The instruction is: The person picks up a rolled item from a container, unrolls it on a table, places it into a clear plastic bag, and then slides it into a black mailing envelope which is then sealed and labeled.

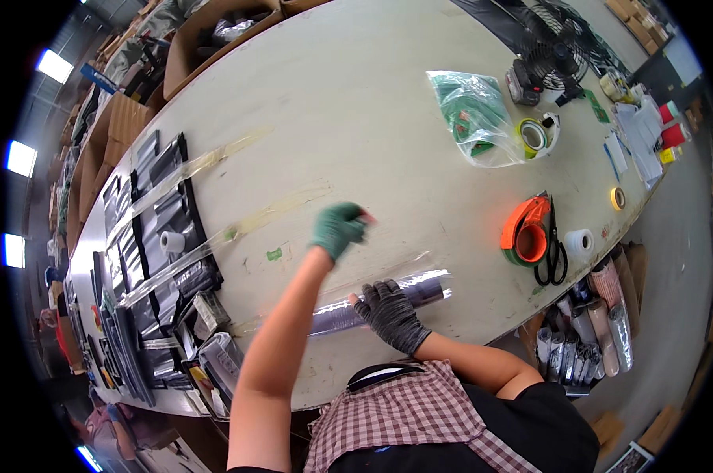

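A dark roll wrapped in shiny clear film lies crosswise on the table close in front of me. My right hand, in a dark grey fingerless glove, rests on top of the roll with its fingers laid over it and the thumb apart. Film stands out loosely past the roll's right end. My left hand, in a green glove, is raised beyond the roll, apart from it. Motion smears its fingers, and a reddish fingertip shows at its right; whether it holds anything is unclear.
Flat dark plastic packs lie at left under strips of clear tape, with a small white roll on them. At right are an orange tape dispenser, black scissors, a bag of green items and a fan.
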### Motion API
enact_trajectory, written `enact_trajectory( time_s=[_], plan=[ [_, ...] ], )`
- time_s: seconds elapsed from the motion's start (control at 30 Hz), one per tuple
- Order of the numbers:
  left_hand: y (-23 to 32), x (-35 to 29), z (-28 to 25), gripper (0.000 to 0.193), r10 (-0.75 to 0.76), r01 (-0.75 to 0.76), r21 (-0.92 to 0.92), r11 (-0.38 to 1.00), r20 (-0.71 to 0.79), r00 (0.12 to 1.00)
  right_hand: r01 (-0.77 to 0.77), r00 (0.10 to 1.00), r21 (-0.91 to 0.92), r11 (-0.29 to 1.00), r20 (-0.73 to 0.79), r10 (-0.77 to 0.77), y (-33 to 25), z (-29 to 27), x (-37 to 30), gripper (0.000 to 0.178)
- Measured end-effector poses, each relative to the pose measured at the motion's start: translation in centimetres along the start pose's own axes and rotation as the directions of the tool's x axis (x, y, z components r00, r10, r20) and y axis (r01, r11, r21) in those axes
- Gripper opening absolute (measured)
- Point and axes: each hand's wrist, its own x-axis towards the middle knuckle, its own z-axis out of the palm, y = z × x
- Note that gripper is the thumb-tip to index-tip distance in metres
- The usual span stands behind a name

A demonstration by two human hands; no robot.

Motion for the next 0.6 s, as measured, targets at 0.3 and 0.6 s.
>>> enact_trajectory(
  time_s=[0.3, 0.6],
  plan=[
    [-2.6, 0.2, 12.0, 0.015, -0.009, -0.144, 0.712, 0.687, 0.206, 0.979, -0.415, 0.908, 0.554, 0.721, 0.303, 0.289, 0.2, 7.2, -0.6, 0.041],
    [-4.6, 1.1, 12.9, 0.012, 0.246, -0.302, 0.736, 0.606, 0.188, 0.951, -0.332, 0.933, 0.712, 0.619, 0.149, 0.328, 0.1, 7.9, -0.7, 0.046]
  ],
)
